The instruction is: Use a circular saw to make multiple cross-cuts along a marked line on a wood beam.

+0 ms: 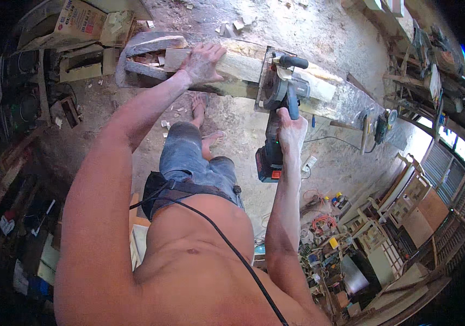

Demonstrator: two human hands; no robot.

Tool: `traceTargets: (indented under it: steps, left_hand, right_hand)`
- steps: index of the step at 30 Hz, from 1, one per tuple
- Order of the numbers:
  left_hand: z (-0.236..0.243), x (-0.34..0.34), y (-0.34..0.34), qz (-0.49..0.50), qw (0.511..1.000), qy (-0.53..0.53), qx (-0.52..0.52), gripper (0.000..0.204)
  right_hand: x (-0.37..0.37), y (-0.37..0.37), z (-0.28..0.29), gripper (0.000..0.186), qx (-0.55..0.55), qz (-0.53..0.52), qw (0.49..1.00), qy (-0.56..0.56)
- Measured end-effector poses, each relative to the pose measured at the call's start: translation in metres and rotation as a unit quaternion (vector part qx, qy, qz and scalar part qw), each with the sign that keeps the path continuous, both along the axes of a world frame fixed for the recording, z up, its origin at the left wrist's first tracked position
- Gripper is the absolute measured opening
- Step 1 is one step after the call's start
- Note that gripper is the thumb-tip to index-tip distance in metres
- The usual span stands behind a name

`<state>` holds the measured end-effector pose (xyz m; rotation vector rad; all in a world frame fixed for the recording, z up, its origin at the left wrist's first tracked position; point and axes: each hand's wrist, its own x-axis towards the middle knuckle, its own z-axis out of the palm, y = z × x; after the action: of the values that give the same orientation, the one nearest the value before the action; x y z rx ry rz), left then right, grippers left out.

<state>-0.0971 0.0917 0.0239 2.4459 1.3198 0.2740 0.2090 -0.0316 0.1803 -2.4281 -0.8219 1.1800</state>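
Observation:
A pale wooden board [240,66] lies lengthwise on a long, dusty wooden workbench [129,70]. My left hand [203,61] grips the board near its left end, fingers across the top and thumb toward the near edge. To the right, a cordless circular saw [276,89] rests with its flat base plate on the board. Its rear handle is wrapped by my right hand [292,129], and a black battery hangs below that hand. The saw's front knob has no hand on it. Whether the blade turns or cuts into the wood cannot be made out.
Wood scraps [154,58] fill a recess at the bench's left end. A corded power tool [387,120] and a hammer [365,133] are at its right end. Cardboard boxes [80,22] stand far left. Tools and cords [325,223] clutter the lower right, beside leaning wooden frames [406,195].

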Motion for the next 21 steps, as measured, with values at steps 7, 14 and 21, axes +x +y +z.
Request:
traceTargets:
  steps: [7,14,21]
  left_hand:
    - [-0.001,0.001,0.0,0.013,0.999,-0.024,-0.02,0.091]
    - [-0.006,0.0,0.001,0.004,1.0,-0.02,0.002,0.092]
    - [-0.003,-0.001,0.002,0.005,1.0,-0.007,0.024,0.086]
  right_hand:
    - [0.006,0.023,-0.003,0.052,-0.006,0.027,0.999,-0.026]
    - [0.01,0.06,-0.007,0.061,0.003,0.08,0.994,-0.079]
    - [0.006,0.072,0.076,0.026,0.193,-0.052,0.977,0.07]
